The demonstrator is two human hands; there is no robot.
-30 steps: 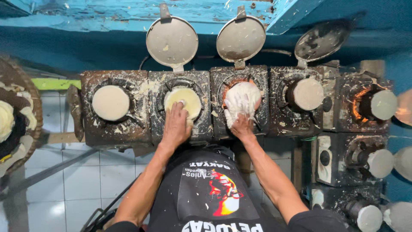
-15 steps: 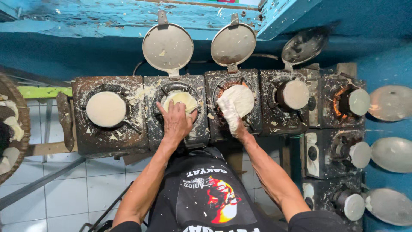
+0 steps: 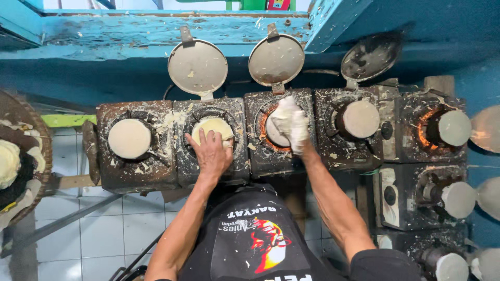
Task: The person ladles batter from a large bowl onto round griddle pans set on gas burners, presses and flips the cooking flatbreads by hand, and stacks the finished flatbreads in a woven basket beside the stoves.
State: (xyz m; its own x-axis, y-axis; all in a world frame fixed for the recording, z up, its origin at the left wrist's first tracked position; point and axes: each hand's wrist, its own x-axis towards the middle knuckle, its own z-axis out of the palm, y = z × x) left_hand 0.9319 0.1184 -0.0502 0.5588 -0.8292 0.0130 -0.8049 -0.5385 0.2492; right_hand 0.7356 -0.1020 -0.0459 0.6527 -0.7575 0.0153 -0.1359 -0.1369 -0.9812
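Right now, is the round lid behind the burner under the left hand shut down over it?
No: the round lid stands swung open behind the burner, while the left hand rests on the pale flat cake there.

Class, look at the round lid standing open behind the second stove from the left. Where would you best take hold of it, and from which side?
Probably by the small metal tab at the far rim of the open lid, reaching over from the front. The lid's face is a broad flat disc, spattered with batter, and its near edge is hinged to the stove, so the tab is the one narrow part to pinch.
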